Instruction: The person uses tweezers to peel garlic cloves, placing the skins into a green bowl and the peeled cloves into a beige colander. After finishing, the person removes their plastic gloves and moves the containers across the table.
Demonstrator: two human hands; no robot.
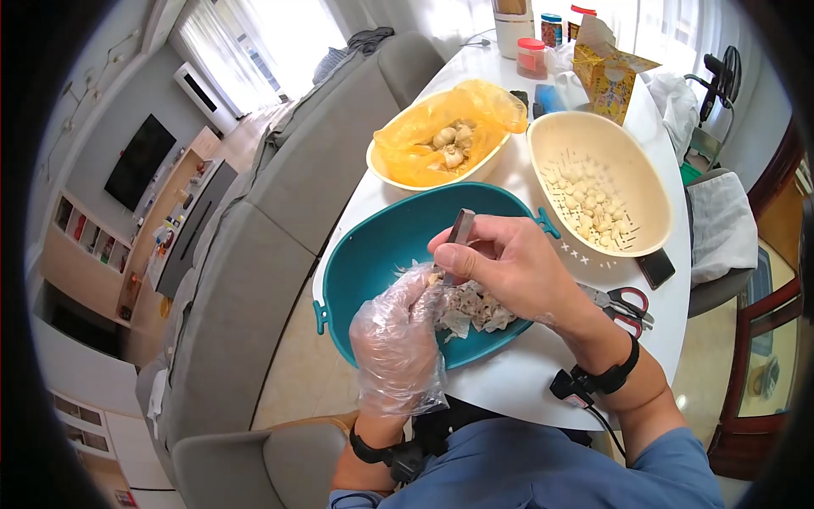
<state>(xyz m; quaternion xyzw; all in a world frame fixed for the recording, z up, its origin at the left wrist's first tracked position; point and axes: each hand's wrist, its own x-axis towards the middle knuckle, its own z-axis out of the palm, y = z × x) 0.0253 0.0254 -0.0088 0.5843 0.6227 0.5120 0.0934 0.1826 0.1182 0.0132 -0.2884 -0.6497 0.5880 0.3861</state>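
My left hand (392, 331), in a clear plastic glove, pinches a pale garlic clove (436, 277) between thumb and fingers. My right hand (509, 259) is bare and grips a narrow, flat metal tool (461, 227); its lower end meets the clove, and its exact kind is hard to tell. Both hands are over a teal basin (360, 246) that contains a heap of papery garlic skins (476, 307). Beyond it, whole garlic bulbs (454, 144) lie in an orange plastic bag (403, 148). Peeled cloves (589, 199) are spread across a cream strainer basket (649, 182).
Red-handled scissors (629, 307) and a dark phone (655, 268) lie on the white table (517, 386) to the right. Jars (532, 59) and an opened yellow box (606, 81) stand at the back. A grey sofa (246, 254) runs along the left.
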